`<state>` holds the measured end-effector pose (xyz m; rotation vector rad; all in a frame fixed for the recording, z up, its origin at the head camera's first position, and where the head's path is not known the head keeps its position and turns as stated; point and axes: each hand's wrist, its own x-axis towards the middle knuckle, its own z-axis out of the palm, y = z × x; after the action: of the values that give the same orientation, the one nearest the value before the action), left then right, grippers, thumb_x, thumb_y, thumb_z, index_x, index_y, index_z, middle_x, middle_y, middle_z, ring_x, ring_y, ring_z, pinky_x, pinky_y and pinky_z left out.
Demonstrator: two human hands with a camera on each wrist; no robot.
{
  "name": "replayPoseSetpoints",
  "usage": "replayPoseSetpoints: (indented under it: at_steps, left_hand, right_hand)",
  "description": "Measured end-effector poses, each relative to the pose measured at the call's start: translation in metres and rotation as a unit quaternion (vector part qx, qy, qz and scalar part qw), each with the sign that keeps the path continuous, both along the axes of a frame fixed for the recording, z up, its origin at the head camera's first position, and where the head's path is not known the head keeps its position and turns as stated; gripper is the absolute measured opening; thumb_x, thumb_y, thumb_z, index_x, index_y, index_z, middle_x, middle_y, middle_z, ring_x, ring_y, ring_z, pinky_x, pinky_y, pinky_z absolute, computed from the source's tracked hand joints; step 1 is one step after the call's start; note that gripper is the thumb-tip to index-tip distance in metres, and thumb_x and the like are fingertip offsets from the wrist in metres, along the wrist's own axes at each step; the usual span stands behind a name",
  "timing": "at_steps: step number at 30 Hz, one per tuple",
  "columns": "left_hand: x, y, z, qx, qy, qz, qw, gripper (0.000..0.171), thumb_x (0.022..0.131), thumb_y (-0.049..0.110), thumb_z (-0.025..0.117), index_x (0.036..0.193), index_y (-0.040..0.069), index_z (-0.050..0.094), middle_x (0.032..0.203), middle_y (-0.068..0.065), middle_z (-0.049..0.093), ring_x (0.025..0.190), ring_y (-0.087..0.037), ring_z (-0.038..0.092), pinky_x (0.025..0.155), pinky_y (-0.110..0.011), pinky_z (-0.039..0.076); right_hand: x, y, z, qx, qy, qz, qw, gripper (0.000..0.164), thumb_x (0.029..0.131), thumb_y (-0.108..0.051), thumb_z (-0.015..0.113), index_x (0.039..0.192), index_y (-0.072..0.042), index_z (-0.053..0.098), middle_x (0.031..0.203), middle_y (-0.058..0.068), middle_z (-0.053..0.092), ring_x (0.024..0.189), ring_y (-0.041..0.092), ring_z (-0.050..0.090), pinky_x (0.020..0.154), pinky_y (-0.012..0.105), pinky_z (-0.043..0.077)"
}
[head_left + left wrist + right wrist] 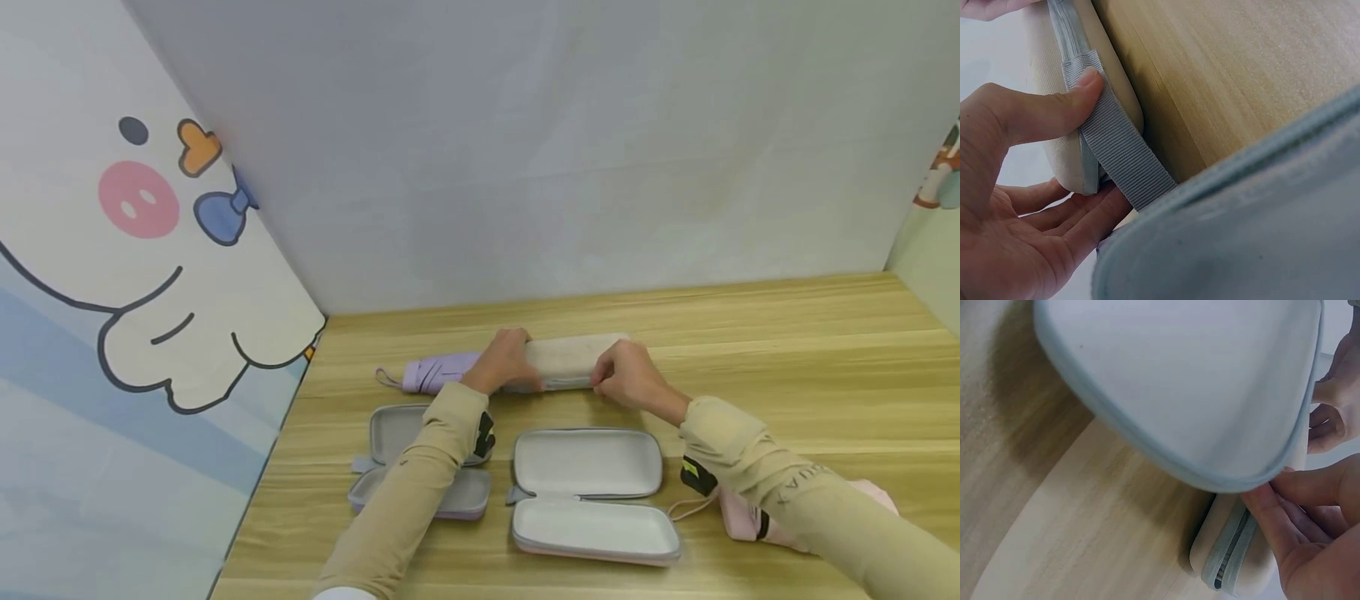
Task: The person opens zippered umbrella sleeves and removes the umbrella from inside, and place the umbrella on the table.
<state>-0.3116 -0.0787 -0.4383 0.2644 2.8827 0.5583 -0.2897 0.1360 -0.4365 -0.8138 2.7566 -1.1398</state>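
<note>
A beige zip case (pixel 572 354) lies lengthwise near the back of the table. My left hand (pixel 506 362) grips its left end, the thumb pressing a grey ribbed tab (pixel 1124 147) and the other fingers round the far side. At the front right edge, my right hand (pixel 632 375) pinches the zipper with thumb and forefinger; the pull itself is hidden. Zipper teeth (pixel 1230 553) show in a dark gap at the case's right end. Just left of my left hand lies a folded lavender umbrella (pixel 438 372) with a wrist loop, partly covered by the hand.
An open grey-lined case (pixel 465 490) lies under my left forearm. Another open case (pixel 592 527), lined in white, lies front centre. A folded pink umbrella (pixel 742 515) sits partly under my right forearm. A pale wall (pixel 525 167) rises behind the table.
</note>
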Motion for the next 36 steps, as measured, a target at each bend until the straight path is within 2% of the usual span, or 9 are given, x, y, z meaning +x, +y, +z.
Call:
replayPoseSetpoints:
  at_steps: [14, 20, 26, 36]
  left_hand:
    - [0.0, 0.0, -0.001, 0.007, 0.01, -0.011, 0.9999, 0.072, 0.062, 0.024, 0.089, 0.119, -0.005, 0.057, 0.116, -0.016, 0.061, 0.106, -0.028, 0.057, 0.091, -0.033, 0.047]
    - [0.001, 0.0, 0.0, 0.011, 0.022, -0.014, 0.9996, 0.067, 0.062, 0.023, 0.088, 0.115, -0.006, 0.059, 0.112, -0.017, 0.063, 0.102, -0.028, 0.058, 0.088, -0.033, 0.048]
    - [0.001, 0.0, 0.001, 0.012, 0.015, -0.01, 0.9998, 0.067, 0.063, 0.024, 0.088, 0.115, -0.005, 0.059, 0.113, -0.016, 0.062, 0.104, -0.027, 0.058, 0.088, -0.034, 0.048]
    - [0.0, -0.001, -0.003, 0.014, 0.042, -0.024, 0.9987, 0.063, 0.059, 0.025, 0.089, 0.108, -0.005, 0.062, 0.107, -0.015, 0.064, 0.098, -0.026, 0.059, 0.085, -0.032, 0.049]
  right_hand:
    - [-0.001, -0.001, 0.007, -0.001, -0.047, 0.015, 0.999, 0.01, 0.067, 0.015, 0.069, 0.065, 0.005, 0.069, 0.063, 0.01, 0.066, 0.055, 0.012, 0.058, 0.051, 0.025, 0.051]
    - [0.0, -0.001, 0.009, -0.005, -0.046, 0.027, 0.999, 0.009, 0.067, 0.016, 0.066, 0.068, 0.008, 0.069, 0.064, 0.011, 0.066, 0.054, 0.013, 0.06, 0.05, 0.025, 0.052]
    - [-0.001, 0.0, 0.011, -0.002, -0.045, 0.043, 0.998, 0.012, 0.067, 0.018, 0.061, 0.069, 0.009, 0.069, 0.064, 0.011, 0.066, 0.054, 0.012, 0.059, 0.05, 0.024, 0.051]
    - [-0.004, -0.004, 0.01, 0.004, -0.04, 0.054, 0.998, 0.013, 0.066, 0.018, 0.064, 0.067, 0.006, 0.069, 0.064, 0.008, 0.066, 0.057, 0.012, 0.058, 0.051, 0.024, 0.05]
